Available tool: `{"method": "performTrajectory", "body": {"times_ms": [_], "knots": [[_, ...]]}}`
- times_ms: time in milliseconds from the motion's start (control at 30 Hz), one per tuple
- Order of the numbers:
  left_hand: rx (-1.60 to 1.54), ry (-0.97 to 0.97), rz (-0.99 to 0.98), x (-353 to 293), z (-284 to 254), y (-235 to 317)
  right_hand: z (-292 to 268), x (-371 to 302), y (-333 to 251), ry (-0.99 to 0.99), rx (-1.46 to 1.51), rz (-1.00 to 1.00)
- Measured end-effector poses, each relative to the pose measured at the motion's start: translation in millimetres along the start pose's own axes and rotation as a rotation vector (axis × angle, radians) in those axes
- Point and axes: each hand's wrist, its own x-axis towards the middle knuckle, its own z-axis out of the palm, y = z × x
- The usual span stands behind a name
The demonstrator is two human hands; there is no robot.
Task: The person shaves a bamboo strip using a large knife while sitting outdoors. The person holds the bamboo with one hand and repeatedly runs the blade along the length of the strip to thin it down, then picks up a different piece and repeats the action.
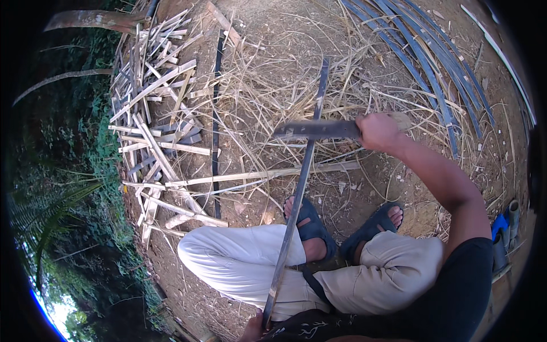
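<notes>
In the head view, the person is sitting on bare earth with knees drawn up, and a long dark bamboo strip (302, 171) is running from the lap up and away across the ground. The right hand (379, 132) is wrapped tight around the handle of a broad-bladed knife (316, 130), whose flat blade is lying crosswise against the strip well up its length. The left hand (253, 329) is showing only partly at the lower edge, seemingly pinching the strip's near end against the body; whether its fingers are fully closed I cannot tell.

The sandalled feet (310, 225) are resting just beside the strip and below the blade, so a slip toward the body is likely risking a cut to the toes or shins. The strip is looking thin and springy, so I judge it may be twisting or whipping free of the partly seen left hand if the blade is catching on a node. Loose shavings (268, 97) and cut bamboo pieces (156, 114) are lying all around, and a bundle of long bluish strips (421, 62) is curving away at the upper right
</notes>
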Motion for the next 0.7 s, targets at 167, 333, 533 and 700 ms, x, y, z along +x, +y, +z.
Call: {"method": "performTrajectory", "body": {"times_ms": [167,333,533,700], "knots": [[0.058,-0.113,0.097,-1.0,-0.7,8.3,7.3,28.8,42.8,0.110,-0.046,-0.005],[0.068,-0.115,0.133,-1.8,1.7,8.9,13.4,36.2,40.9,0.136,-0.051,0.042],[0.047,-0.099,0.145,1.1,1.6,5.5,25.5,-19.1,-9.8,0.058,-0.045,-0.170],[0.083,-0.117,0.168,-0.8,3.0,15.0,-7.3,43.7,58.8,0.089,0.081,0.380]]}}
